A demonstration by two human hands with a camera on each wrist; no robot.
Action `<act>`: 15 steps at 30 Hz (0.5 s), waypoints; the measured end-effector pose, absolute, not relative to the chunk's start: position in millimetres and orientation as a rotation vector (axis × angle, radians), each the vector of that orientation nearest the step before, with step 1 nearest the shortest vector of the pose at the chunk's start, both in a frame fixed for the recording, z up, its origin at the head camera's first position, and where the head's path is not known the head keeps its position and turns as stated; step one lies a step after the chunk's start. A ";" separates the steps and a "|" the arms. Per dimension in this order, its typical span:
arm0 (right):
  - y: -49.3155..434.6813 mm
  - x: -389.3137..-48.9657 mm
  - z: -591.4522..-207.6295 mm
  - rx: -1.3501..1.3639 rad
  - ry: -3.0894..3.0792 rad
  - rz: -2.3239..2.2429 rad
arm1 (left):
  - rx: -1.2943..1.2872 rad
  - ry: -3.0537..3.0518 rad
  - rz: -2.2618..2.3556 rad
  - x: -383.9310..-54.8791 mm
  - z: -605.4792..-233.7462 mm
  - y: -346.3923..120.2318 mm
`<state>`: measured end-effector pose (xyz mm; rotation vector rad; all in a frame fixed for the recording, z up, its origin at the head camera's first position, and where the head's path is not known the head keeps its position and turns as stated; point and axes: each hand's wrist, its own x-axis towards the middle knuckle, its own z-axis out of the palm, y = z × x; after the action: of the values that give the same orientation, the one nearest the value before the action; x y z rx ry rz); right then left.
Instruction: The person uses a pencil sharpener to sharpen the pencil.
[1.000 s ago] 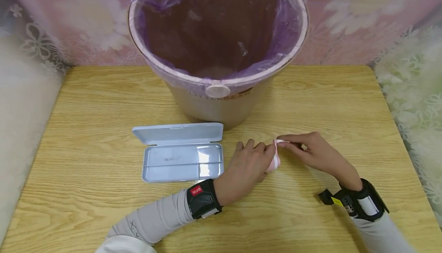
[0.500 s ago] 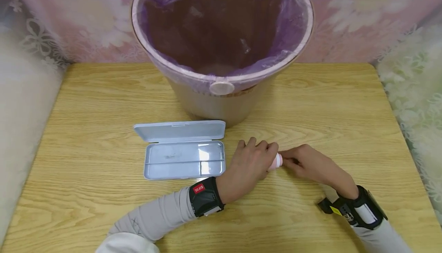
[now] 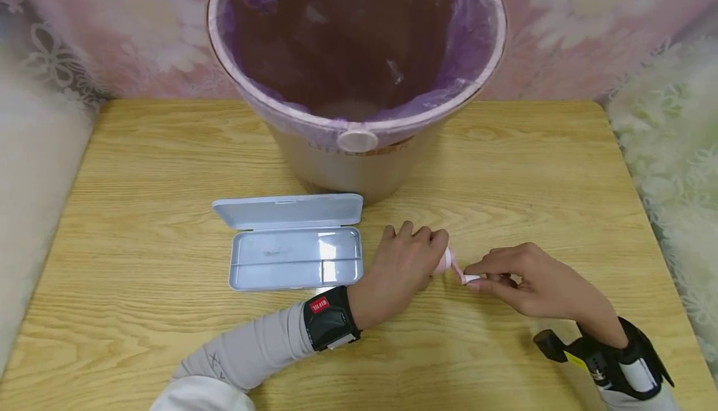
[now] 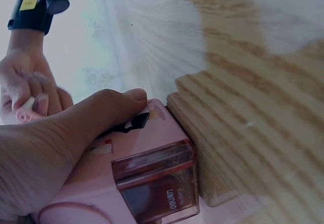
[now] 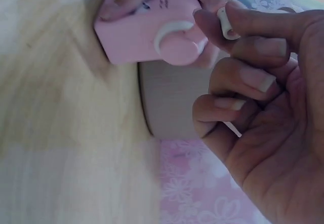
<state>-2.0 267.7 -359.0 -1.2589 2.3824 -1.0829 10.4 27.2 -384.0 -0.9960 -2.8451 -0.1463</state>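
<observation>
A pink desktop pencil sharpener with a clear shavings drawer stands on the wooden table. My left hand grips its body from above, the thumb lying along the pink casing in the left wrist view. Out of the sharpener's right end comes a crank with a white knob. My right hand pinches this knob between thumb and forefinger, its other fingers curled in. In the head view most of the sharpener is hidden under my left hand. Whether a pencil sits in it cannot be seen.
Left of my left hand lies a light blue pencil case, lid up, with bare compartments showing. Behind it a tall bin with a purple liner stands on the table. Patterned cloth hangs behind.
The crank has turned: its knob, at first on the far side of the sharpener, now points right and nearer me. My right hand has moved with it; the left hand stays almost in place.
</observation>
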 end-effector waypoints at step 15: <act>269.7 -42.7 -366.7 -1.204 2.454 -1.101 | -0.970 -2.821 -0.104 9.9 -387.2 28.5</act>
<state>-42.7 269.7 -366.7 -1.2036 2.4537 -1.1006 9.9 28.5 -387.2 -0.9697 -2.8205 -0.1042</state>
